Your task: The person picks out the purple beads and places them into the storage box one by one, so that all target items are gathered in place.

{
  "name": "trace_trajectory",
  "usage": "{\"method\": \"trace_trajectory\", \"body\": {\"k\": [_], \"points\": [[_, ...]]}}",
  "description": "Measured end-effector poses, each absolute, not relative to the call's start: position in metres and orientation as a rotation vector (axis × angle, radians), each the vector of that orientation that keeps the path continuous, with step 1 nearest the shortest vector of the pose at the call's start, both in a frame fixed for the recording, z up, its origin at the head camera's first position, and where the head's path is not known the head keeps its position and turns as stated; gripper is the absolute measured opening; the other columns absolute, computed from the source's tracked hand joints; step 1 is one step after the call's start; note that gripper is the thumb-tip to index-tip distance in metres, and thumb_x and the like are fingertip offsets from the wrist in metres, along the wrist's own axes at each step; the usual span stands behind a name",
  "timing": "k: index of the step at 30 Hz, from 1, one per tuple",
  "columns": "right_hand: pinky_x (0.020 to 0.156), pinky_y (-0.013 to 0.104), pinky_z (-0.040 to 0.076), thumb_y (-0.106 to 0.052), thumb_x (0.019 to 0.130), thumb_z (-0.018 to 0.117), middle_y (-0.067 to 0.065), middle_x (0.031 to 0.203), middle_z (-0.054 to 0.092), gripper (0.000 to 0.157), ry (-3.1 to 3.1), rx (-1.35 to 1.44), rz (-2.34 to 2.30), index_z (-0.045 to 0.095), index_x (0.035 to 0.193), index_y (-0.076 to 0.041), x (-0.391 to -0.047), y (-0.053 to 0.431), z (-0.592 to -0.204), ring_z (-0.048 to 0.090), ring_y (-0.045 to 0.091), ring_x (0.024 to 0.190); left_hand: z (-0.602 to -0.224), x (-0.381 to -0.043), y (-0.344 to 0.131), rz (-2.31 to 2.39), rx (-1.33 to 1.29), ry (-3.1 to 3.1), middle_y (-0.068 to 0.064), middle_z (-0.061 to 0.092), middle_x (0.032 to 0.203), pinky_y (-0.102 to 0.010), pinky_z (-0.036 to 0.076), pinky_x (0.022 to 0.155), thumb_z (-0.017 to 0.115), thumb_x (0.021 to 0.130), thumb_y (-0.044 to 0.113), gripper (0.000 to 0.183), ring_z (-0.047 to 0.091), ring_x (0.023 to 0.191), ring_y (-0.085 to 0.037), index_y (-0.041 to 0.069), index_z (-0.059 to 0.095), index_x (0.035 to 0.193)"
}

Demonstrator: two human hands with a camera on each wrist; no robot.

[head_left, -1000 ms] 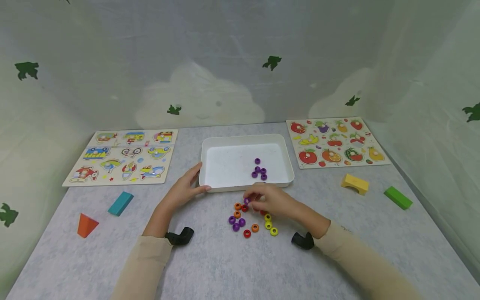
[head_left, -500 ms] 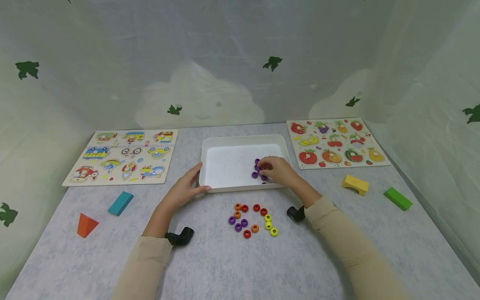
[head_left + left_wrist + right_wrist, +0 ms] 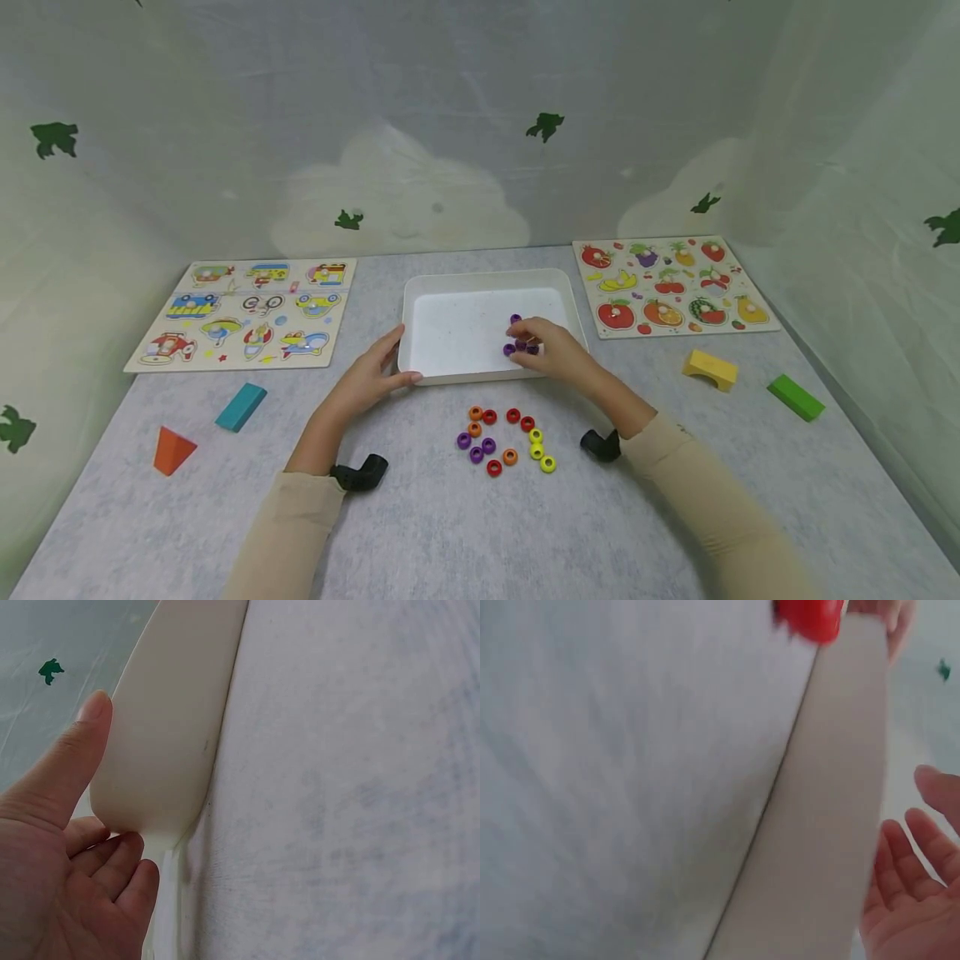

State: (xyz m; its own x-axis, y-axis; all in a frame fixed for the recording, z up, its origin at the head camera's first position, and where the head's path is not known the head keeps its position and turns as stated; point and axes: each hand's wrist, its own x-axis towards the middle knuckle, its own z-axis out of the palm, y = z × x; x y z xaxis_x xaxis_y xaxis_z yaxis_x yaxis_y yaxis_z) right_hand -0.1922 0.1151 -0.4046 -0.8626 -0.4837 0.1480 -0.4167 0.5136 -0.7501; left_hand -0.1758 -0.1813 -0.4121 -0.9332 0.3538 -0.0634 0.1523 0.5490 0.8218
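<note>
My left hand (image 3: pixel 367 379) holds the near left corner of the white tray (image 3: pixel 465 377), thumb at the front wall and fingers around the side. The left wrist view shows that thumb on the tray wall (image 3: pixel 165 712). Over the right part of the tray, my right hand (image 3: pixel 553 350) is among several purple beads (image 3: pixel 509 350), its thumb and fingertips spread apart around them. In the right wrist view the right hand (image 3: pixel 911 915) has loosely bent fingers and grips nothing.
In front of the tray lie loose purple beads (image 3: pixel 477 455), orange beads (image 3: pixel 511 457), red beads (image 3: pixel 494 468) and yellow beads (image 3: pixel 548 464). A vehicle puzzle board (image 3: pixel 232 321) and a fruit puzzle board (image 3: pixel 675 292) flank it. Coloured blocks, including a yellow arch (image 3: pixel 709 367), lie farther out.
My right hand has gone from the loose beads, where it pinched a purple bead, into the tray. Its fingers have since spread, and beads there have shifted. The left hand stays put.
</note>
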Motion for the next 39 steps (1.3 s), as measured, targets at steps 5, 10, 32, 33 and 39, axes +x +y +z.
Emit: {"method": "trace_trajectory", "body": {"k": [5,10,32,33,39], "points": [[0.077,0.031,0.043,-0.012,0.073,0.063,0.011,0.100,0.053,0.036,2.513,-1.051,-1.355,0.051,0.105,-0.001,-0.158,0.109,-0.400,0.050,0.024,0.089,-0.425,-0.182,-0.186,1.293,0.430,2.593,-0.005,0.011,0.136,-0.032,0.021,0.097,0.062,0.066,0.043,0.089,0.017,0.121,-0.019,0.016,0.011,0.134],[0.072,0.026,0.044,-0.016,0.075,0.061,0.003,0.100,0.053,0.034,2.379,-1.106,-1.266,0.052,0.106,-0.007,-0.132,0.101,-0.409,0.050,0.016,0.086,-0.426,-0.182,-0.186,1.284,0.438,2.605,-0.005,0.011,0.136,-0.033,0.021,0.097,0.062,0.066,0.046,0.090,0.018,0.121,-0.019,0.016,0.010,0.134],[0.064,0.016,0.043,-0.017,0.078,0.057,-0.010,0.091,0.055,0.017,2.409,-1.103,-1.039,0.060,0.095,-0.015,-0.123,0.090,-0.411,0.047,0.002,0.076,-0.427,-0.182,-0.187,1.271,0.446,2.614,-0.004,0.011,0.137,-0.032,0.021,0.097,0.062,0.066,0.045,0.089,0.018,0.121,-0.019,0.017,0.010,0.134],[0.063,0.016,0.044,-0.016,0.079,0.057,-0.010,0.090,0.054,0.018,2.418,-1.086,-1.076,0.059,0.096,-0.014,-0.126,0.091,-0.408,0.047,0.002,0.075,-0.427,-0.183,-0.187,1.270,0.444,2.614,-0.004,0.011,0.137,-0.032,0.021,0.097,0.062,0.066,0.046,0.089,0.017,0.121,-0.018,0.018,0.010,0.134],[0.065,0.018,0.046,-0.011,0.077,0.058,-0.008,0.087,0.055,0.019,2.558,-0.983,-1.340,0.059,0.095,-0.011,-0.162,0.102,-0.400,0.051,0.004,0.075,-0.428,-0.183,-0.186,1.280,0.431,2.609,-0.002,0.011,0.137,-0.031,0.021,0.097,0.062,0.066,0.046,0.089,0.017,0.121,-0.016,0.019,0.010,0.134]]}}
